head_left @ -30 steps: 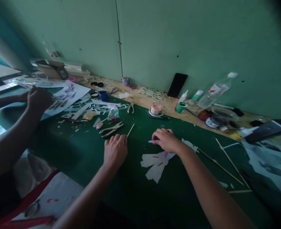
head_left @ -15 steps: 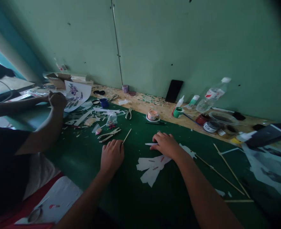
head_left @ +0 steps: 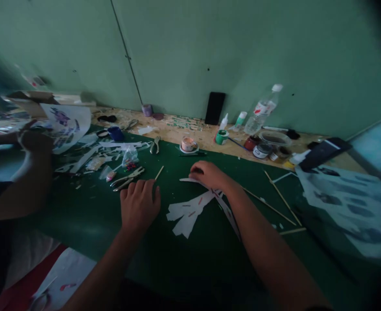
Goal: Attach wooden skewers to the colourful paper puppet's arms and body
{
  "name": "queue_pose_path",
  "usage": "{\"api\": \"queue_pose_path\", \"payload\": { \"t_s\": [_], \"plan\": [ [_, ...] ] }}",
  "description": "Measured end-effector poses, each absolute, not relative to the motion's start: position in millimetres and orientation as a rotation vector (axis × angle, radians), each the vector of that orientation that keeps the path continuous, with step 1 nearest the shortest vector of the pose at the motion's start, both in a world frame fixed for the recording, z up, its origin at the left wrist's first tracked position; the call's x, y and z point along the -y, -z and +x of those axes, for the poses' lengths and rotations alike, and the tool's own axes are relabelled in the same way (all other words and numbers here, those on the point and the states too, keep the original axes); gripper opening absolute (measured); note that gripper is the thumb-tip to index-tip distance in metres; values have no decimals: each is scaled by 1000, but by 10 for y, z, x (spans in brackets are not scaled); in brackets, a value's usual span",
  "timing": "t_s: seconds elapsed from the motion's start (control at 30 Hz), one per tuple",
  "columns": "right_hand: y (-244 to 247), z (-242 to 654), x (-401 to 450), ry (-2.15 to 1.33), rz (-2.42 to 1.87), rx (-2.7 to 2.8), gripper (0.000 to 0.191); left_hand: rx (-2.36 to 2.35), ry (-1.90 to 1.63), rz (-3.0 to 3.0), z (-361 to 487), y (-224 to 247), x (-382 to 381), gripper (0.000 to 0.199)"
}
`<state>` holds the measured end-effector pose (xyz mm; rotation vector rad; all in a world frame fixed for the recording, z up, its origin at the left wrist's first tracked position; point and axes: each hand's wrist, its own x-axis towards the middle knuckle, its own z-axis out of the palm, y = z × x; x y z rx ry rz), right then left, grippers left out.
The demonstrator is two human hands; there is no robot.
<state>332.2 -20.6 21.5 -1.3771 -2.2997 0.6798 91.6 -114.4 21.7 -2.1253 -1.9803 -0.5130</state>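
Observation:
My left hand rests palm down on the green table, fingers curled around a thin wooden stick whose tip sticks out past them. To the right, my right hand has its thumb and fingers pressed together at a narrow white paper strip. Below that hand lies a white paper cutout with small reddish and grey marks, its fan-like ends pointing left. Another long white strip runs under my right wrist. Pliers lie just beyond my left hand.
Paint jars, a plastic bottle and a phone line the back. Sticks and a printed sheet lie right. At the left, another person's hands are near a printed paper and scraps.
The view has swung right, so things sit further left. My right hand has lifted slightly with the paper strip, and more of the cutout and a long strip show beneath it.

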Motion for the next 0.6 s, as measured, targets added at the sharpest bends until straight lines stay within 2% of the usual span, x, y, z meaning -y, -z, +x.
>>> {"api": "queue_pose_path", "payload": {
  "t_s": [0.1,0.2,0.33,0.4,0.47,0.53,0.6],
  "plan": [
    [-477,3500,237,-623,-1286,1976,29,1920,555,-2284,1128,-269,1298,31],
    [-811,3777,364,-542,-1067,1569,26,1691,585,-2684,1354,-257,1528,27],
    [-1053,4098,884,-420,-1171,1529,22,1572,504,-2828,1535,-157,1759,28],
    [-981,4146,1301,-386,-1370,1664,18,1597,497,-2784,1547,-94,1795,28],
    [-781,4109,1723,-515,-1605,1858,18,1585,499,-2774,1534,-34,1802,28],
    [-514,4030,2039,-544,-1801,1942,32,1570,523,-2763,1526,13,1809,29],
    [-270,3963,2183,-404,-1966,2028,38,1573,550,-2740,1542,38,1829,31]
  ]
}}
